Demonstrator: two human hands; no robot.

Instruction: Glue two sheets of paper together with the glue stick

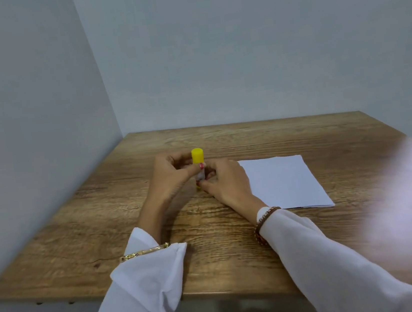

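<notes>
Upright between both hands, a cylindrical glue stick (199, 166) with a smooth yellow cap (197, 155) and pale barrel. The left hand (173, 173) curls its fingers (174, 160) round the upper barrel below the cap; the right hand (225, 179) pinches the lower end. Flat white paper sheets (285, 183), stacked, lie just right of the right hand on the wood-grain worktop (119, 219). White fabric sleeves (143, 282) and bracelets (144, 251) cover the wrists.

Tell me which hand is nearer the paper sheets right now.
Right. The right hand grips the glue stick just beside the left edge of the paper sheets. The left hand holds the stick from its far side, farther from the sheets.
</notes>
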